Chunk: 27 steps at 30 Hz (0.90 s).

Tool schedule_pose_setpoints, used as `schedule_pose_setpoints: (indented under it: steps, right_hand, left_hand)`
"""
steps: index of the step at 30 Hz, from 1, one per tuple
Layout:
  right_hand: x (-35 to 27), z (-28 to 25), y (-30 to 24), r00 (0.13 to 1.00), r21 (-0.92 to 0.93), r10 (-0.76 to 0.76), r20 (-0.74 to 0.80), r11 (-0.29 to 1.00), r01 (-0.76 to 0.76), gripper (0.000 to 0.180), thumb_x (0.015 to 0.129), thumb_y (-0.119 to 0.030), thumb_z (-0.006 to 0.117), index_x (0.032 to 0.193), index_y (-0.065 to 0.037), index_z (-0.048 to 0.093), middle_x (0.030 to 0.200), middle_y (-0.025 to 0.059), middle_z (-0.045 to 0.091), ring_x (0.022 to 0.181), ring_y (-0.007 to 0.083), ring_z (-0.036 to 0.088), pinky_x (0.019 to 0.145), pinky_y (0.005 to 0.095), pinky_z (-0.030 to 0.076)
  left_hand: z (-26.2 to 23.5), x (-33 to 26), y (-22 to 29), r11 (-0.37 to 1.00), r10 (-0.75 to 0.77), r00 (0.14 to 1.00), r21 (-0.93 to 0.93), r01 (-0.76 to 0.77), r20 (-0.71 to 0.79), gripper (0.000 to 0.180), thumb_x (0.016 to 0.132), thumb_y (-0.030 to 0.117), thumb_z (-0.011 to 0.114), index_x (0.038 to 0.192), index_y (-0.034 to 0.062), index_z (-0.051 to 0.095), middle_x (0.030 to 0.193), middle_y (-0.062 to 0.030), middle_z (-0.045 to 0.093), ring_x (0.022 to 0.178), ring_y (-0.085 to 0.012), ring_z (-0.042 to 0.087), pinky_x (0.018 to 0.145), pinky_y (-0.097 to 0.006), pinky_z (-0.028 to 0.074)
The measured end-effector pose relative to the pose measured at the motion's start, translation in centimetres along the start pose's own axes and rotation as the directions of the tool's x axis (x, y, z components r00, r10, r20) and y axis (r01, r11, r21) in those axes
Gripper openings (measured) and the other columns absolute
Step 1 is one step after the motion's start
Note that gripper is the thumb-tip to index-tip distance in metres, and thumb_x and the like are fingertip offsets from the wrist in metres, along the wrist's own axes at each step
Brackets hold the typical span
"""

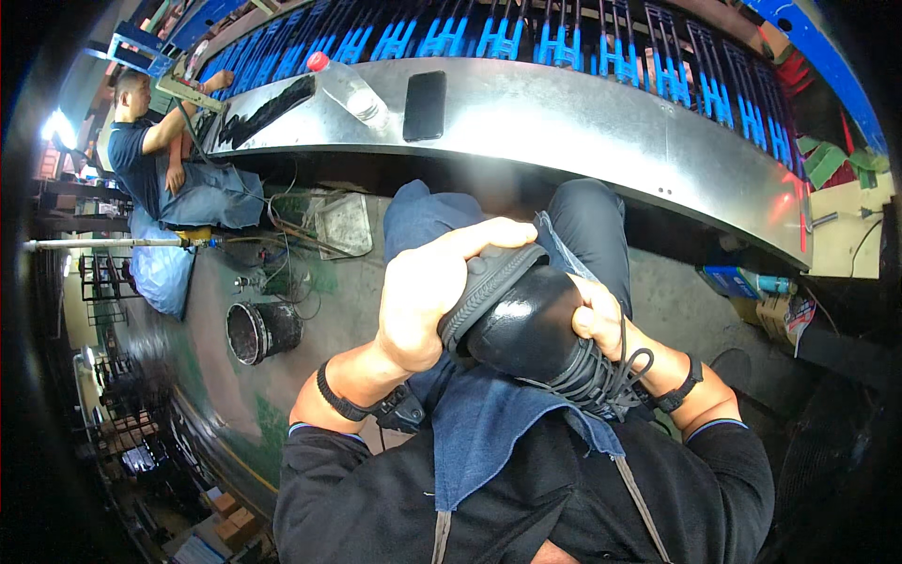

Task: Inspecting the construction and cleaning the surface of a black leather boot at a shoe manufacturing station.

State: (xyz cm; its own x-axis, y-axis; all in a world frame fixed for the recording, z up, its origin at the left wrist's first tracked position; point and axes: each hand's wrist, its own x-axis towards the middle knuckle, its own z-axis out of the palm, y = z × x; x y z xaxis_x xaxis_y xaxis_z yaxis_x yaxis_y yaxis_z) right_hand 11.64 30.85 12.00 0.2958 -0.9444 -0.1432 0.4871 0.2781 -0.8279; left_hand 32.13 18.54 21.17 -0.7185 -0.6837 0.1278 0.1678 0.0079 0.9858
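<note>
A black shoe upper (pixel 528 324) with a glossy rounded toe is held over my lap, its laces (pixel 611 381) lying toward my chest. Against its toe end sits a dark rubber sole (pixel 489 287) with a ridged edge. My left hand (pixel 413 291) is closed round the sole, thumb stretched along its far side. On the other side, my right hand (pixel 599 315) grips the upper beside the laces, with the thumb bent on its surface. How far the sole is joined to the upper cannot be made out. A blue denim apron (pixel 498 428) lies beneath.
Ahead runs a metal bench (pixel 545 103) with a phone (pixel 425 105) and a red-capped plastic bottle (pixel 349 89). Behind it stand rows of blue-and-black rack prongs (pixel 446 38). A black bucket (pixel 263 331) is on the floor at left. Another person (pixel 155 150) sits at the bench's far left.
</note>
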Motion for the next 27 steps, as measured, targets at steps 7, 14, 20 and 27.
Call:
schedule_pose_setpoints:
  steps: [7, 14, 20, 27]
  right_hand:
    - [-0.1, 0.0, 0.0, 1.000, -0.018, -0.016, 0.004, 1.000, 0.016, 0.069, 0.090, -0.050, 0.066, 0.132, 0.003, 0.052, 0.119, 0.0117, 0.065, 0.107, 0.0176, 0.063, 0.094, 0.0319, 0.050]
    - [-0.3, 0.1, -0.1, 0.999, -0.060, -0.033, -0.023, 0.998, 0.032, 0.071, 0.088, -0.054, 0.067, 0.129, 0.003, 0.054, 0.117, 0.0118, 0.065, 0.106, 0.0173, 0.063, 0.093, 0.0315, 0.050]
    - [-0.3, 0.0, 0.2, 0.998, -0.057, -0.044, -0.042, 0.998, 0.041, 0.070, 0.088, -0.055, 0.067, 0.126, 0.003, 0.056, 0.112, 0.0095, 0.066, 0.101, 0.0159, 0.063, 0.089, 0.0300, 0.051]
    - [-0.3, 0.1, -0.3, 0.999, -0.103, -0.024, -0.043, 0.994, 0.019, 0.069, 0.088, -0.056, 0.066, 0.123, 0.003, 0.057, 0.109, 0.0088, 0.066, 0.098, 0.0143, 0.063, 0.086, 0.0290, 0.050]
  left_hand:
    - [0.3, 0.1, 0.7, 0.996, -0.030, 0.998, 0.090, 0.025, 0.048, 0.069, 0.090, 0.044, 0.043, 0.125, -0.0145, 0.056, 0.128, -0.0249, 0.061, 0.117, -0.0306, 0.061, 0.105, -0.038, 0.043]
    - [0.6, 0.2, 0.9, 0.988, -0.062, 0.997, 0.145, 0.054, 0.053, 0.083, 0.090, 0.059, 0.041, 0.125, -0.0146, 0.056, 0.129, -0.0271, 0.060, 0.119, -0.0333, 0.060, 0.108, -0.042, 0.042]
    - [0.7, 0.4, 1.1, 0.983, -0.083, 0.994, 0.169, 0.070, 0.069, 0.085, 0.090, 0.061, 0.041, 0.124, -0.0148, 0.056, 0.129, -0.0268, 0.060, 0.119, -0.0332, 0.060, 0.108, -0.042, 0.041]
    - [1.1, 0.5, 1.7, 0.977, -0.103, 0.994, 0.192, 0.092, 0.045, 0.086, 0.088, 0.063, 0.041, 0.123, -0.0141, 0.058, 0.127, -0.0257, 0.062, 0.118, -0.0330, 0.060, 0.107, -0.041, 0.041]
